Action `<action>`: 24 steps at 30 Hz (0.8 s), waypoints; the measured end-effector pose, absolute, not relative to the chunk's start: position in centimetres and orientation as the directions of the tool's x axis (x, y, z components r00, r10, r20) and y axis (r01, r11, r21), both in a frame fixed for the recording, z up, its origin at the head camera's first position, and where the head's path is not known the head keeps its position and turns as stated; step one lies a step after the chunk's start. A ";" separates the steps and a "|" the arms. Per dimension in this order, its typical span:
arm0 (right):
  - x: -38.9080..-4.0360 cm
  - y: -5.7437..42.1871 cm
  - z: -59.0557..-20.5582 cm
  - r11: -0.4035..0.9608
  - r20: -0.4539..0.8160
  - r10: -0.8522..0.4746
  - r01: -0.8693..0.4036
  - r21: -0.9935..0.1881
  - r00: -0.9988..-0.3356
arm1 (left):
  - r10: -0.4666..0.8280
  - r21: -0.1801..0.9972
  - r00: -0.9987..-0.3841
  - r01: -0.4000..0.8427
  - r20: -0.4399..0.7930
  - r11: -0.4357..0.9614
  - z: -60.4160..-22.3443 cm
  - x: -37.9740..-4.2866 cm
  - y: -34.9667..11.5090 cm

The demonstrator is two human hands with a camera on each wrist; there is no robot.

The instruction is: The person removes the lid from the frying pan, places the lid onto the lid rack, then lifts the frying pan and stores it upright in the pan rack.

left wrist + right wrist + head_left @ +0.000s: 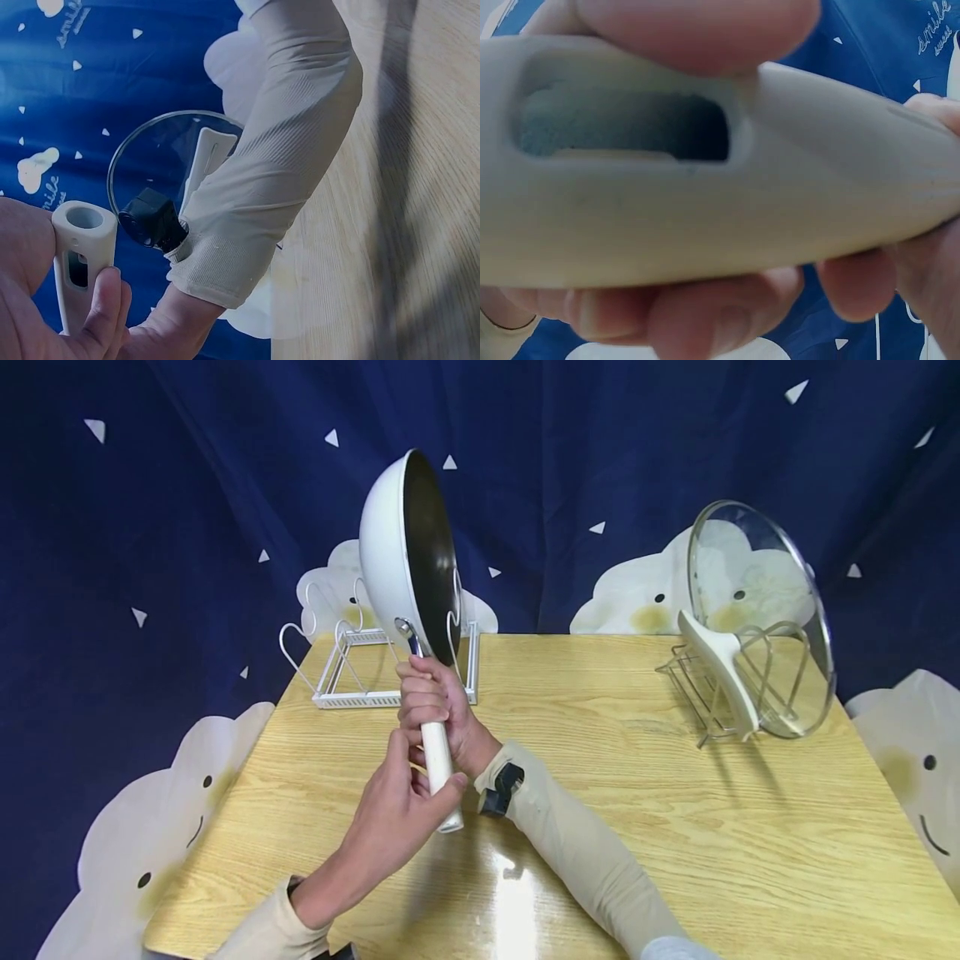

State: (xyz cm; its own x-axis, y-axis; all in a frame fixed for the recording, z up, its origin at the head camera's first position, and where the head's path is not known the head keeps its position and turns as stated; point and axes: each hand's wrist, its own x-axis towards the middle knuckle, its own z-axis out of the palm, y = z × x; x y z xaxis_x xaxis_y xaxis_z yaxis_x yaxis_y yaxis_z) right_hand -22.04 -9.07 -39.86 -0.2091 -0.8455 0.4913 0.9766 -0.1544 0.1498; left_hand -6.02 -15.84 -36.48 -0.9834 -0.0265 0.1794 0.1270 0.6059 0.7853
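Note:
A white wok (384, 547) with a dark inside is held up over the table, tilted on edge with its opening turned right. My right hand (442, 710) grips the upper part of its pale handle (437, 752), close to the metal joint. Lower down, my left hand (393, 814) holds the handle's end between thumb and fingers. Seen by the left wrist camera, the handle end (85, 225) has a round opening and a slot. The right wrist view shows the slotted handle (630, 232) close up, with a thumb above and fingers below.
Behind the wok, a white wire rack (360, 698) stands at the table's back left. At the back right, a metal wire rack (705, 722) holds a glass lid (750, 539) upright, its white handle (723, 668) facing left. A dark blue curtain (540, 460) hangs behind the wooden table (585, 710).

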 end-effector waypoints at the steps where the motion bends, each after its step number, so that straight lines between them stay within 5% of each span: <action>1: -22.0 -9.1 -39.9 -0.154 0.490 -0.846 0.976 0.151 -0.210 | -0.029 0.786 -0.984 0.124 0.178 0.605 -36.5 -6.0 -15.8; 24: -22.0 -8.8 -40.6 -0.137 0.500 -0.845 0.981 0.140 -0.189 | -0.054 0.806 -0.985 0.104 0.166 0.582 -37.4 -6.0 -15.4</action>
State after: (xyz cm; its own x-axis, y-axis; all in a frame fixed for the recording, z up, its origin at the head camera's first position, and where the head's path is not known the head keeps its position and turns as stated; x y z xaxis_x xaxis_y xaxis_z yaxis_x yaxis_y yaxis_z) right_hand -22.05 -8.81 -40.65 -0.1894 -0.8450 0.5001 0.9806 -0.1369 0.1401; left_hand -6.02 -15.40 -37.37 -0.9847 -0.0538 0.1660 0.1041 0.5823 0.8063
